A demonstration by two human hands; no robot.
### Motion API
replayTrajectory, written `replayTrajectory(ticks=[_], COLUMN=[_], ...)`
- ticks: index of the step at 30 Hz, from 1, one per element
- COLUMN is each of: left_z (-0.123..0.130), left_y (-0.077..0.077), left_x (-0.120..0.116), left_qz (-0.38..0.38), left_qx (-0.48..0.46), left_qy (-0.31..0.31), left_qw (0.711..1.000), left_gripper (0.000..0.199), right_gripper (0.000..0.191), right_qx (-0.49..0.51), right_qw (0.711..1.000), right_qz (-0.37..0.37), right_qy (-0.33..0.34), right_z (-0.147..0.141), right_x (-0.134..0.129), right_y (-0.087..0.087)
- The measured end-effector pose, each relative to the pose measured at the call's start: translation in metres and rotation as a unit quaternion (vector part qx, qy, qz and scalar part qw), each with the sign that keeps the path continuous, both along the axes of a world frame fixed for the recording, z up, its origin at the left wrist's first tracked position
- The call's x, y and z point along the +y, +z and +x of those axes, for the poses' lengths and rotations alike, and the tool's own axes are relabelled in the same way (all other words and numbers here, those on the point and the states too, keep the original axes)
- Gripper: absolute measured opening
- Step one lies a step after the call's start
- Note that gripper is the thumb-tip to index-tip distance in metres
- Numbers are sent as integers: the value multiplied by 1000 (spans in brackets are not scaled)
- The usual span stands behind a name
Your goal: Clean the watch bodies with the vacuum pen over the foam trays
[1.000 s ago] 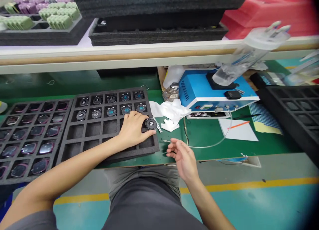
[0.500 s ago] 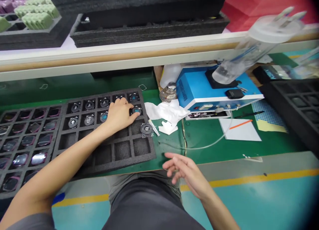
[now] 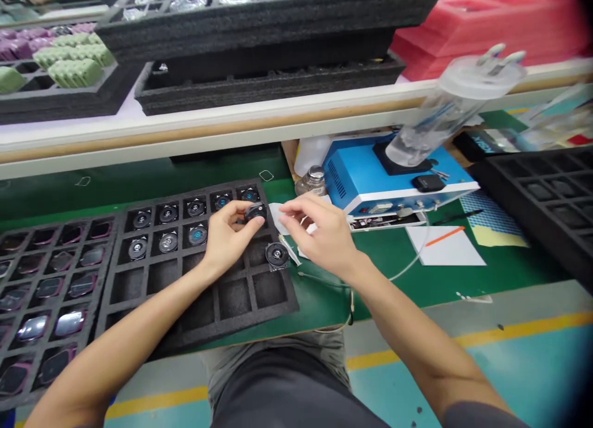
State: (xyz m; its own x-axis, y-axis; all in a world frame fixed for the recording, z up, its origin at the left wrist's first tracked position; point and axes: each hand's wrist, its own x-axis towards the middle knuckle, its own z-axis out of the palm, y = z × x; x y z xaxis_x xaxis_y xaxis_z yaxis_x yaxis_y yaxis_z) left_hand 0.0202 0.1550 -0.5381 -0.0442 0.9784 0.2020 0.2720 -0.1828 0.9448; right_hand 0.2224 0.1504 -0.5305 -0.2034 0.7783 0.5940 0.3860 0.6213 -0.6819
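Observation:
Between the thumb and fingers of my left hand [image 3: 230, 235] is a round black watch-case-like part [image 3: 254, 212], raised above the foam tray [image 3: 287, 295]. My right hand [image 3: 322, 233] is just to its right, fingers curled and thumb drawn in; whether anything small is between them is hidden. Similar round parts fill the tray's two back rows, some with a blue-green centre. Another round black part [image 3: 277, 254] rests on the tray's right edge, on a small clear film. Beside it lies a thin white tube-like item [image 3: 291, 250]. White tissue [image 3: 277, 213] is partly covered by my right hand.
At left, a second foam tray [image 3: 95, 280] holds squarish dark watch-like parts. A blue box-shaped device [image 3: 356, 168] with a clear cylinder [image 3: 430, 119] stands at the back right. Its thin clear hose [image 3: 412, 259] crosses the bench. White paper [image 3: 451, 255] lies right; a shelf [image 3: 208, 128] overhangs behind.
My left hand has lifted a round black part out of the tray's second row. My right hand has moved up from the bench's front edge to beside it, its fingers curling in.

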Motion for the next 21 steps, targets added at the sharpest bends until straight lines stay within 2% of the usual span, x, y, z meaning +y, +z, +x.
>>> replayTrajectory(ticks=[5, 12, 21], left_z=[4, 1, 0], left_y=[-4, -11, -12], left_x=[-9, -8, -8], left_qz=[5, 10, 51], left_qx=[-31, -28, -27], left_qy=[0, -3, -3], left_qw=[999, 1000, 998], left_gripper=[24, 20, 19], right_gripper=[9, 12, 17], right_qx=[-43, -106, -206], right_qw=[998, 993, 967], right_qz=[31, 51, 148], right_qy=[26, 18, -2], right_z=[-22, -23, -27], right_x=[19, 22, 32], right_y=[-7, -12, -16])
